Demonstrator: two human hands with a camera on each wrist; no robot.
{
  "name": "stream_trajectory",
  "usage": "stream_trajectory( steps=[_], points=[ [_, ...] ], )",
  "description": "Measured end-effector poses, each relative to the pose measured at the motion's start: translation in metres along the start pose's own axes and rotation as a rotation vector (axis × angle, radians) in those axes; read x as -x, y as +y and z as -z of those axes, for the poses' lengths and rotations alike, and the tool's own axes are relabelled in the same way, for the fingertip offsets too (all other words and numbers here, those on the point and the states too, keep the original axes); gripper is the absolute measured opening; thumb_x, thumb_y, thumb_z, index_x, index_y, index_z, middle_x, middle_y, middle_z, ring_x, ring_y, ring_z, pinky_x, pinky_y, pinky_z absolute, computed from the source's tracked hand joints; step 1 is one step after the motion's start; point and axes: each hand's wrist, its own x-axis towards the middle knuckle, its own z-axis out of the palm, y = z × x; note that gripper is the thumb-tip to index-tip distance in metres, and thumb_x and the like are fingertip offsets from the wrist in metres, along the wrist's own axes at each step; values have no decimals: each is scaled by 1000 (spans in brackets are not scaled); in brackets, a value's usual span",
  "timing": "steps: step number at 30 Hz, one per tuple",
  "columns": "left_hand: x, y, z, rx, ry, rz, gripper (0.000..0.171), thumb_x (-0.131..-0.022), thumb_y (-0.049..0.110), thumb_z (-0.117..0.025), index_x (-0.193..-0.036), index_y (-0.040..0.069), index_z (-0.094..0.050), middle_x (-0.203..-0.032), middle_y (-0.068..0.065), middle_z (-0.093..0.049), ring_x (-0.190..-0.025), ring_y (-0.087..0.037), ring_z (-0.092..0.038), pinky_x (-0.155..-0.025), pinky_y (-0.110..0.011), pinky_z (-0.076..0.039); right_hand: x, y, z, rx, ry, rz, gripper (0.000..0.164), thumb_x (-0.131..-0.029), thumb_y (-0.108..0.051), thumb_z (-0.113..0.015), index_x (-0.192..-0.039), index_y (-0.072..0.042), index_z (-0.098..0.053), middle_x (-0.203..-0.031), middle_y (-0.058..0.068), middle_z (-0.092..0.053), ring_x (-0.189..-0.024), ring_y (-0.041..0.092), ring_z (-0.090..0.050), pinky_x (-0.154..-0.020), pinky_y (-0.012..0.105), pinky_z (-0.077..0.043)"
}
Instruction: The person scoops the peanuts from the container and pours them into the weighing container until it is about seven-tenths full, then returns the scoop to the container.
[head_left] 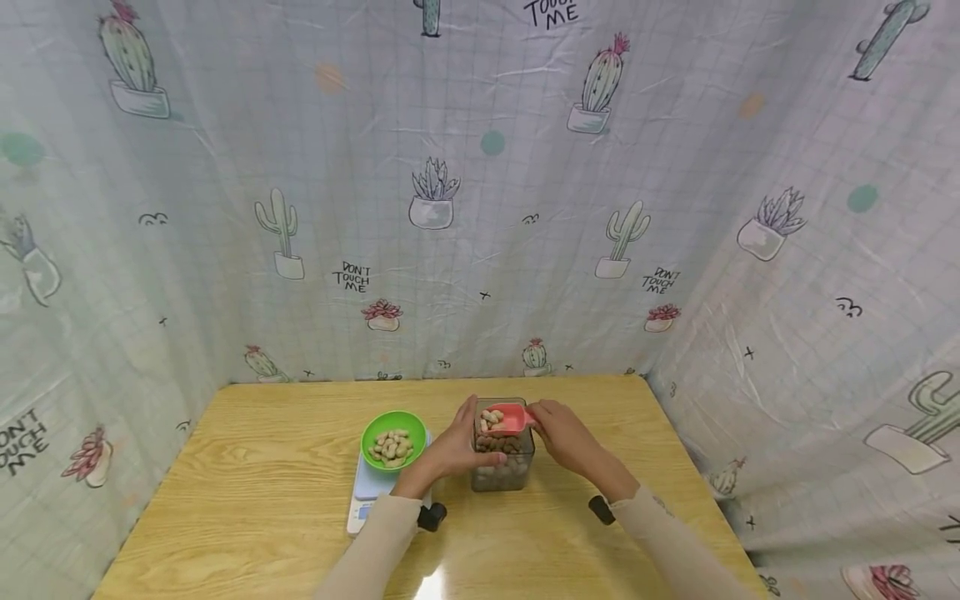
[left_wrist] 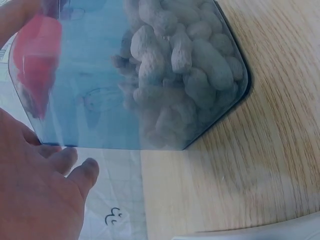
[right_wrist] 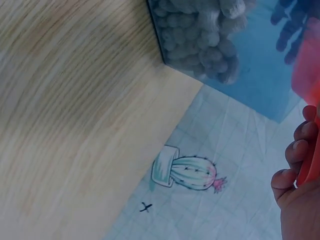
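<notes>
A clear box-shaped container stands on the table, part filled with unshelled peanuts. My left hand holds it from the left, thumb across the near side and fingers along the left wall. The right hand grips the handle of a red scoop at the container's right rim. Several peanuts lie in the scoop, which is over the container's mouth in the head view. Through the clear wall, the left wrist view shows the red scoop high above the peanut pile.
Left of the container, a green bowl with several peanuts sits on a white kitchen scale. The left forearm partly covers the scale. The wooden table meets a cactus-print curtain at the back and sides.
</notes>
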Motion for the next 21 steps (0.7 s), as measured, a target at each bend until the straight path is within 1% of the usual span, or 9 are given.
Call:
stream_trajectory(
  steps=[4,7,10,15,17,21],
  points=[
    [1,0,0,-9,10,-19,119,-81,65,-69,-159,18,8,-167,-11,5,-147,-37,-29,-110,-52,-40,4,4,0,-49,65,-24,14,-100,-16,-56,-111,-10,-62,-96,2,-65,-90,21,-61,-82,42,-51],
    [3,1,2,-17,27,-30,115,-83,65,-65,-159,18,7,-167,-11,4,-148,-37,-27,-110,-52,-40,6,6,0,-55,101,-32,13,-98,-13,-57,-110,-8,-62,-96,3,-65,-91,22,-61,-82,42,-50],
    [5,2,5,-40,60,-47,109,-86,65,-61,-160,17,4,-167,-11,1,-148,-38,-27,-108,-54,-41,6,6,2,-56,105,-37,14,-98,-13,-57,-110,-7,-61,-99,4,-66,-94,23,-61,-83,43,-51],
    [10,4,13,-54,145,-99,97,-91,54,-62,-160,21,-2,-167,-11,-6,-147,-41,-28,-107,-59,-40,6,8,7,-66,103,-46,15,-98,-12,-58,-111,-6,-62,-100,5,-66,-94,24,-62,-82,43,-51],
    [14,5,17,-44,169,-108,97,-91,52,-64,-160,24,-3,-167,-10,-7,-147,-40,-27,-108,-60,-38,6,9,9,-74,104,-45,15,-98,-12,-57,-111,-7,-61,-100,5,-66,-93,23,-61,-82,43,-51],
    [22,10,28,-49,196,-103,99,-89,54,-66,-159,30,0,-167,-4,-5,-149,-37,-23,-111,-60,-35,1,8,18,-72,100,-55,16,-100,-13,-55,-113,-7,-60,-100,5,-64,-91,21,-60,-80,41,-50]
  ],
)
